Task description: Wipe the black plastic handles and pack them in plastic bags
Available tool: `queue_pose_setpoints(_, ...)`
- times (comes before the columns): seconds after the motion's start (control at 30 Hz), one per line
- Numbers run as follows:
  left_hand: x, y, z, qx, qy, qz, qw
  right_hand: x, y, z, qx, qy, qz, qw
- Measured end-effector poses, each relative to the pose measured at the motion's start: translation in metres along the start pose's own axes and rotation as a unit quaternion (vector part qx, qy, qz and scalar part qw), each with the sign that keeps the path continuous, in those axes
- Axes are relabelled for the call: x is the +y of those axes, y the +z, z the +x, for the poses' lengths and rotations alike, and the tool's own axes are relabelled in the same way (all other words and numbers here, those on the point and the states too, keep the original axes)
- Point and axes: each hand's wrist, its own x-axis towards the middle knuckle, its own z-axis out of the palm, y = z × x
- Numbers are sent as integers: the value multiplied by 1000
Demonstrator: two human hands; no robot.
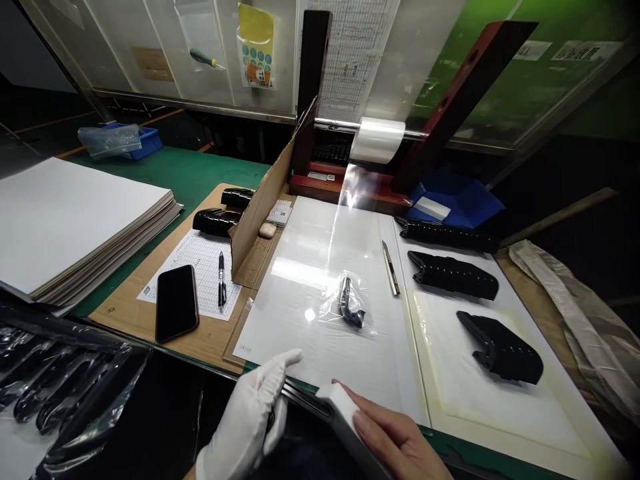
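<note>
Left hand (250,407), white-gloved: fingers curled around one end of a black part (307,402), thumb along the top; most fingertips are hidden behind it. Right hand (400,437), bare: nearly closed, pinching a white block (340,400) against the part's edge; the lower fingers are out of sight. The part sits at the near edge of the bench, in front of me. Its lower portion runs off the bottom of my view and merges with the dark there, so I can't make out its full shape.

Just beyond my hands, a white sheet (295,313) carries a small black piece (353,307) in a clear bag; glare blurs the bag's outline. Right of it, a slim knife (391,268). Farther right, three black ribbed parts in a row, the farthest lost in shadow.

To the left, a phone (177,303), screen dark, overlaps a printed form (200,267); a pen (221,280) lies on it, print too small to read. A cardboard upright (265,207) partly covers two glossy black pieces. Lower left, wrapped dark shapes (60,387) are cut off by the frame.
</note>
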Motion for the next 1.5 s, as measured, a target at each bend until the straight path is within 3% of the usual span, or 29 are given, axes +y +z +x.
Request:
queue_pose_setpoints(0.1,-7,0,1,-81,-51,10,995,1,-5,1,-30,26,51,998)
queue_pose_setpoints(0.17,-13,5,2,-70,-61,-16,996,2,0,2,-25,55,71,996)
queue_pose_setpoints(0.27,-21,19,2,36,-58,-105,992,8,28,4,139,83,91,983)
queue_pose_setpoints(0.33,-23,29,3,91,-62,-163,980,16,52,7,258,56,82,961)
queue_pose_setpoints(0.4,-24,35,5,107,-72,-193,973,23,68,10,304,11,46,952)
queue_pose_setpoints(0.47,-23,36,7,65,-95,-188,975,30,67,13,278,-22,-4,960)
queue_pose_setpoints(0.57,-24,31,7,-54,-142,-180,972,34,41,15,236,-103,-132,957)
queue_pose_setpoints(0.63,-28,28,6,-99,-163,-194,962,35,23,16,205,-222,-262,917)
queue_pose_setpoints(0.7,-34,25,2,-106,-169,-205,958,36,13,17,162,-301,-359,868)
queue_pose_setpoints(0.9,-49,20,-3,-101,-171,-205,958,38,16,16,161,-293,-423,842)
queue_pose_setpoints(1.03,-57,19,2,-105,-173,-198,959,37,14,15,173,-257,-423,852)
queue_pose_setpoints(1.13,-59,18,5,-130,-176,-196,956,36,13,15,161,-285,-423,845)
queue_pose_setpoints(1.2,-57,17,5,-141,-176,-196,954,35,12,14,140,-277,-414,856)
queue_pose_setpoints(1.3,-52,17,3,-132,-181,-206,952,34,12,14,164,-221,-402,873)
queue_pose_setpoints(1.4,-51,19,3,-111,-192,-220,950,33,11,13,136,-251,-401,871)
queue_pose_setpoints(1.5,-54,20,3,-98,-191,-203,955,34,10,12,148,-217,-384,885)
